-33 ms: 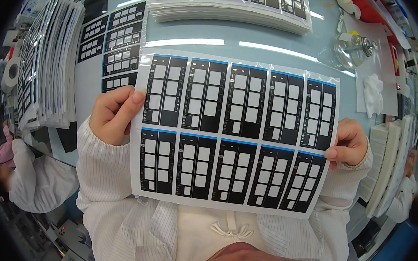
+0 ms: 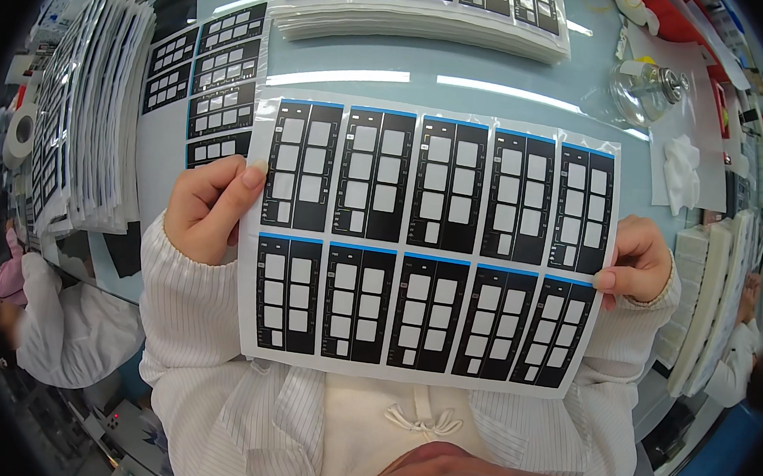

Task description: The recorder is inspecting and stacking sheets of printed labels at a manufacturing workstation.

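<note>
A white sheet of printed panel labels (image 2: 332,242) is held up in front of my chest. It bears two rows of black panels with white windows, each topped by a blue strip. My left hand (image 2: 211,208) pinches its left edge, thumb on the face. On the opposite edge, lower down, my right hand (image 2: 636,265) grips the sheet between thumb and fingers. The fingers behind the sheet are partly hidden.
A thick stack of similar sheets (image 2: 413,32) lies at the far side of the table (image 2: 358,64). Another label sheet (image 2: 163,134) and leaning sheets (image 2: 111,122) are at left. A glass bottle (image 2: 644,93) and crumpled tissue (image 2: 681,170) sit at right. Other people work at both sides.
</note>
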A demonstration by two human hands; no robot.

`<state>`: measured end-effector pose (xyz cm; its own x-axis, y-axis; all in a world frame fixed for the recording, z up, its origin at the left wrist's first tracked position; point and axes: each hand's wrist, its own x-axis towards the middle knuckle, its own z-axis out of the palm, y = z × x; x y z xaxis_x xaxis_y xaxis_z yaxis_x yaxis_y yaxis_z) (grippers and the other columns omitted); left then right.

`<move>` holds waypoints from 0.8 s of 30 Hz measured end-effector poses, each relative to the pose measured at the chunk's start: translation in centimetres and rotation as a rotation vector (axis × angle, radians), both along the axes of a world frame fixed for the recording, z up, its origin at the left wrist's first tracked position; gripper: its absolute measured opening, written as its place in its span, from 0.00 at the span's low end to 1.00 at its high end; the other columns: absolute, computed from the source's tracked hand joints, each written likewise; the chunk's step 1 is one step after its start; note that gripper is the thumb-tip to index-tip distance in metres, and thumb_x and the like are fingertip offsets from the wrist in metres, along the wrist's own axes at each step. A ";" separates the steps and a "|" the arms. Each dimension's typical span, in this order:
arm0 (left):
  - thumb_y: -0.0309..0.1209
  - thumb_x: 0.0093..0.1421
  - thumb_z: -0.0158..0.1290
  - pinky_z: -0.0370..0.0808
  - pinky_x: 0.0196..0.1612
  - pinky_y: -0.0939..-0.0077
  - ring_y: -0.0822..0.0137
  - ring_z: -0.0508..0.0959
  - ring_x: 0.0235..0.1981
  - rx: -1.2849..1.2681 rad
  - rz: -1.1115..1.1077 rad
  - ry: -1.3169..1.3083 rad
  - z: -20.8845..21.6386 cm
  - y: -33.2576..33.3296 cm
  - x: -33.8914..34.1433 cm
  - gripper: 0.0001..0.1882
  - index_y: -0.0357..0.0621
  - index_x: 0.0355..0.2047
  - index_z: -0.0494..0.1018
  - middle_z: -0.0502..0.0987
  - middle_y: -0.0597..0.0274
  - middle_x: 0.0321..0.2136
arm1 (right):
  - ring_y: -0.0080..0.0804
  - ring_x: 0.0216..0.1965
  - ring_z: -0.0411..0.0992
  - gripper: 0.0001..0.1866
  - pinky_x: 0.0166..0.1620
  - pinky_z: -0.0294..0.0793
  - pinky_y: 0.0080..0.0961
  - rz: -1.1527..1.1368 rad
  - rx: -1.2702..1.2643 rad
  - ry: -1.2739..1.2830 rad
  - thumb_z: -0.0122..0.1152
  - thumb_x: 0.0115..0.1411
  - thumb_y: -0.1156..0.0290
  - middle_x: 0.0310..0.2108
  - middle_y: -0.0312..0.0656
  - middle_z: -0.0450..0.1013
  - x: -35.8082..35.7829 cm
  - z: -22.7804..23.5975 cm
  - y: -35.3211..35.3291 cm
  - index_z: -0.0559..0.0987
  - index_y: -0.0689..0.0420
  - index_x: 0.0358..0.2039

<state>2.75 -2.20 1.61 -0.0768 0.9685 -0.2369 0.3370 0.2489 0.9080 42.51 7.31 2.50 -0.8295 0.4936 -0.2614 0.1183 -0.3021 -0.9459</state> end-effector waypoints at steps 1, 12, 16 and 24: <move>0.39 0.60 0.45 0.54 0.13 0.87 0.82 0.58 0.10 -0.005 -0.014 0.008 -0.1 -0.1 -0.2 0.18 0.40 0.18 0.68 0.65 0.72 0.10 | 0.20 0.11 0.67 0.11 0.13 0.63 0.14 0.003 -0.002 0.002 0.58 0.51 0.75 0.13 0.42 0.71 0.0 -0.1 0.0 0.73 0.64 0.15; 0.38 0.61 0.44 0.55 0.13 0.86 0.82 0.59 0.10 -0.069 -0.026 -0.048 0.0 -0.1 0.0 0.18 0.39 0.19 0.68 0.66 0.71 0.11 | 0.22 0.10 0.66 0.10 0.13 0.62 0.14 -0.028 -0.031 0.048 0.57 0.51 0.75 0.13 0.43 0.71 -0.1 -0.2 -0.1 0.74 0.65 0.16; 0.37 0.61 0.44 0.55 0.14 0.86 0.81 0.59 0.10 -0.082 -0.019 -0.094 0.3 -0.1 0.2 0.18 0.39 0.18 0.68 0.66 0.70 0.11 | 0.22 0.10 0.66 0.10 0.13 0.62 0.14 -0.021 -0.026 0.068 0.56 0.51 0.75 0.13 0.43 0.70 0.1 -0.4 0.0 0.74 0.65 0.16; 0.37 0.60 0.44 0.55 0.14 0.85 0.81 0.59 0.10 -0.073 -0.043 -0.109 0.2 -0.1 0.0 0.18 0.39 0.17 0.68 0.66 0.70 0.11 | 0.22 0.09 0.66 0.10 0.12 0.62 0.14 -0.045 -0.018 0.084 0.57 0.50 0.75 0.13 0.43 0.71 0.1 -0.7 -0.1 0.74 0.65 0.15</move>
<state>2.79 -2.34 1.82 -0.0052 0.9502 -0.3117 0.2494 0.3031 0.9197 42.64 7.18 1.76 -0.8262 0.5263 -0.2009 0.0246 -0.3226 -0.9462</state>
